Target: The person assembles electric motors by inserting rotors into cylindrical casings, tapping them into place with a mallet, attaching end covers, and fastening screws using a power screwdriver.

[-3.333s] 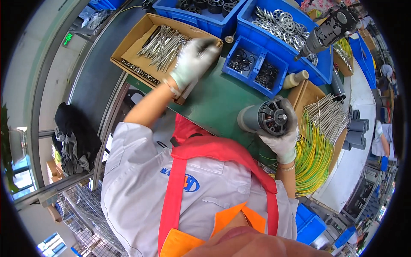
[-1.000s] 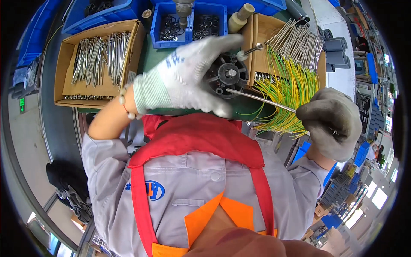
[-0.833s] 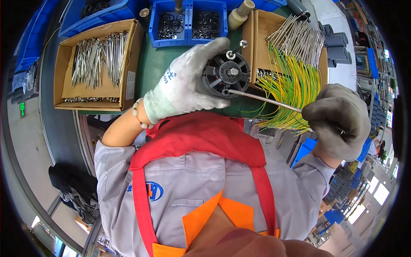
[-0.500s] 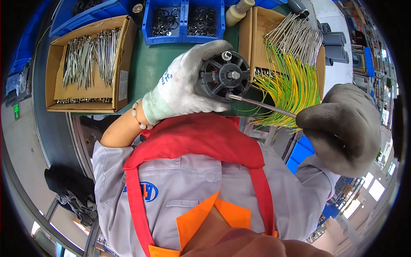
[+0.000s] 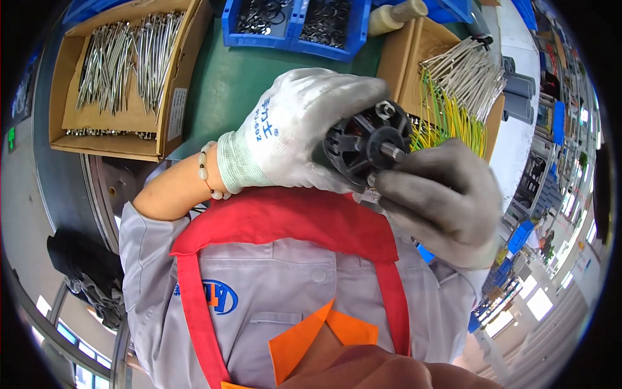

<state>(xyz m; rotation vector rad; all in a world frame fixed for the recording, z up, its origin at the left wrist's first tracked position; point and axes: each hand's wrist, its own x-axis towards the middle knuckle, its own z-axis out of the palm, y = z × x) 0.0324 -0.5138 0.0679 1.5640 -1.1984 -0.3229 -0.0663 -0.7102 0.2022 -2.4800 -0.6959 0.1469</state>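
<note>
Head view: your left hand, widely curved, clasps black motor part near red apron; your right hand curls at its lower edge, grip unclear. Likely heavy, rigid: best held round outside, off shaft.

Wide fisheye view, head-worn, facing steeply down, hands close below

Left hand curled in a grip; left forearm slants up rightward. Right hand nearby, fingers bent, pointing left.
</note>
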